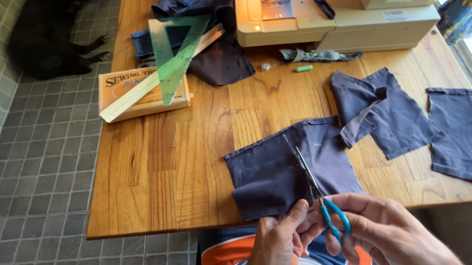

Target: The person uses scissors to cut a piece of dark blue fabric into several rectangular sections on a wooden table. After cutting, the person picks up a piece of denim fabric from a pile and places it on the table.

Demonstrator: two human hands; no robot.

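Note:
My right hand (387, 234) grips blue-handled scissors (317, 191), their blades lying over a dark purple-grey fabric piece (270, 173) at the near table edge. Beside the scissor handles, my left hand (275, 246) pinches the fabric's near edge. Two more dark fabric pieces lie to the right, one crumpled (385, 112), one flat (464, 136).
A cream sewing machine (346, 4) stands at the back of the wooden table (162, 158), its lamp lit. A tan box (124, 86) carries a wooden ruler (142, 90) and a green set square (176, 53). Denim scraps (197, 0) lie behind. A black dog (50, 35) rests on the tiled floor.

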